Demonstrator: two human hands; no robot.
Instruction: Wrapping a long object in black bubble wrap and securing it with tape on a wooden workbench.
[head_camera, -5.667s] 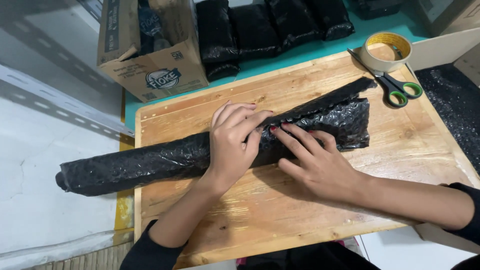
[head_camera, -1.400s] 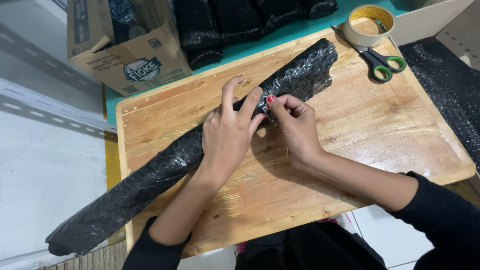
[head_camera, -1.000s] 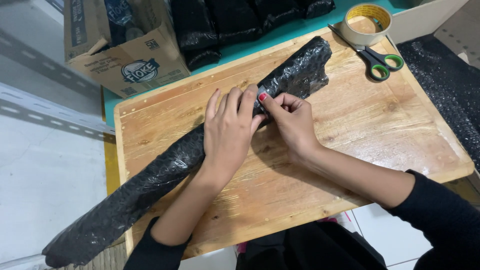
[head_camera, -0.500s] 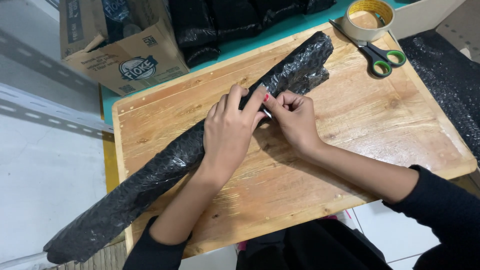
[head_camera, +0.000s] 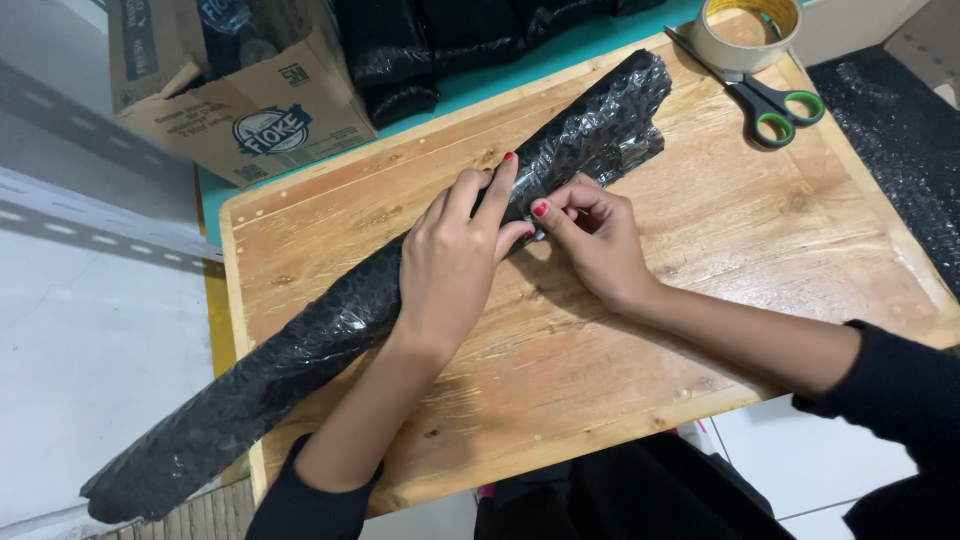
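Two bare hands work at the middle of a long roll of black bubble wrap (head_camera: 330, 330), which lies slantwise across a wooden board (head_camera: 700, 260), running from the 7 o'clock corner, where its end overhangs the edge, up toward 1 o'clock. The wrapping looks largely done: the roll is closed along its length, though the 1 o'clock end is loose and ragged and appears unsealed. The left hand (head_camera: 450, 265) lies curled over the roll, fingers pressed flat on the seam. The right hand (head_camera: 590, 240), just beside it at 3 o'clock, is pinched shut on something small at the seam, perhaps a strip of tape; the picture does not show it clearly. At 11 o'clock stands an open cardboard box (head_camera: 240, 90), with wrapped black bundles (head_camera: 420, 50) at 12 o'clock. A tape roll (head_camera: 745, 35) and green-handled scissors (head_camera: 770, 100) sit at 1 o'clock, near the roll's loose end but apart from it. Nothing blocks the hands.
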